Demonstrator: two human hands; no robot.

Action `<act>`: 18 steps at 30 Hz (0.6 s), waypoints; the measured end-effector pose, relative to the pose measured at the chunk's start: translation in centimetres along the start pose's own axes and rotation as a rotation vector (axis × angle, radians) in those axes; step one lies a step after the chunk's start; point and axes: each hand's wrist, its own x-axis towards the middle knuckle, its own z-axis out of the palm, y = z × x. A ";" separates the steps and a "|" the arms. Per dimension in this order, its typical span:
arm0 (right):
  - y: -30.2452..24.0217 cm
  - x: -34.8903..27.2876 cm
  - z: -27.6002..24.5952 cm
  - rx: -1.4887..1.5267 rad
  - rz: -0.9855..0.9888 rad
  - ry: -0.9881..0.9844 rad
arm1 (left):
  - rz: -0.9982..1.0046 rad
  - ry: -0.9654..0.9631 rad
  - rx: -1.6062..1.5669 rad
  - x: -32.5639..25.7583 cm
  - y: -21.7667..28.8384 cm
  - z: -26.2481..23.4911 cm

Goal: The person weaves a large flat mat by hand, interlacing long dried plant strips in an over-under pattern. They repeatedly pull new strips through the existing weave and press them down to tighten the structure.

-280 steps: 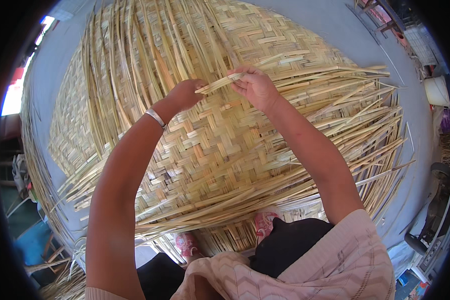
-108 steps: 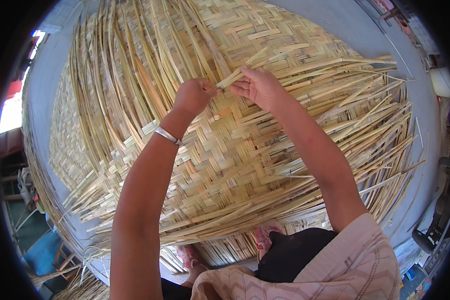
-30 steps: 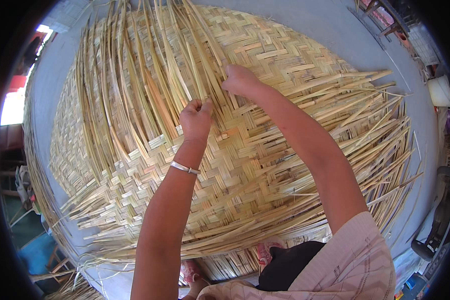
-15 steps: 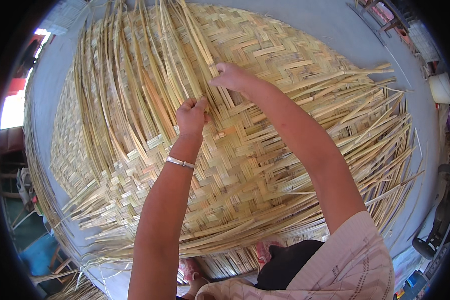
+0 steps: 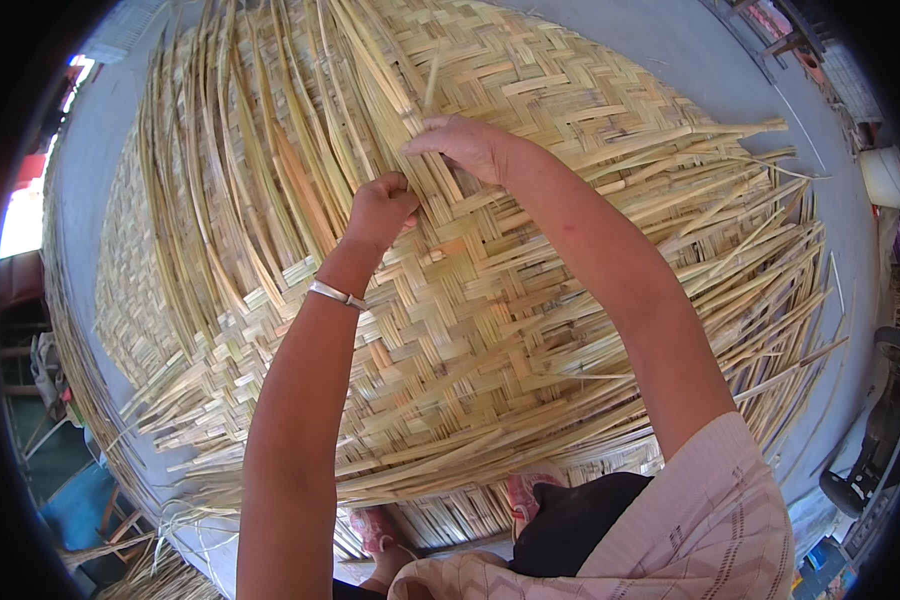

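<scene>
A large round-edged mat (image 5: 560, 70) of flat, straw-coloured split-reed strips lies before me, woven in a zigzag pattern. Long loose reed strips (image 5: 270, 150) run over its far left part. My left hand (image 5: 380, 210), with a metal bangle on its wrist, is closed in a fist low over the weave; its curled fingers hide what they hold. Just to the right and farther away, my right hand (image 5: 460, 145) closes its thumb and fingers over the lower part of a strip bundle. One thin strip (image 5: 432, 80) sticks up beside that thumb.
Loose strip ends (image 5: 760, 250) fan out over the right side, and more strips (image 5: 450, 450) cross the near edge. My shoes (image 5: 373, 530) are close to that edge. Grey floor (image 5: 670, 40) surrounds the mat. A white bucket (image 5: 884, 178) stands at the right.
My left hand has moved slightly left and away from me. My right hand has shifted its grip, its fingers now reaching left across the strips, and a thin strip sticks up by its thumb.
</scene>
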 end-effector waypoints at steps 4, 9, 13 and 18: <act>-0.1 -1.3 -0.2 0.153 -0.074 0.162 | 0.013 -0.106 0.087 0.7 0.1 -0.4; 0.5 -3.7 -2.0 0.039 -0.105 0.462 | -0.073 -0.133 0.205 1.8 0.1 -0.4; 3.6 -5.9 -2.0 -0.271 -0.293 0.666 | -0.032 -0.058 0.138 1.2 -0.8 0.0; 5.9 -7.2 -2.0 -0.331 -0.310 0.764 | 0.400 0.489 0.368 -2.0 -3.5 1.9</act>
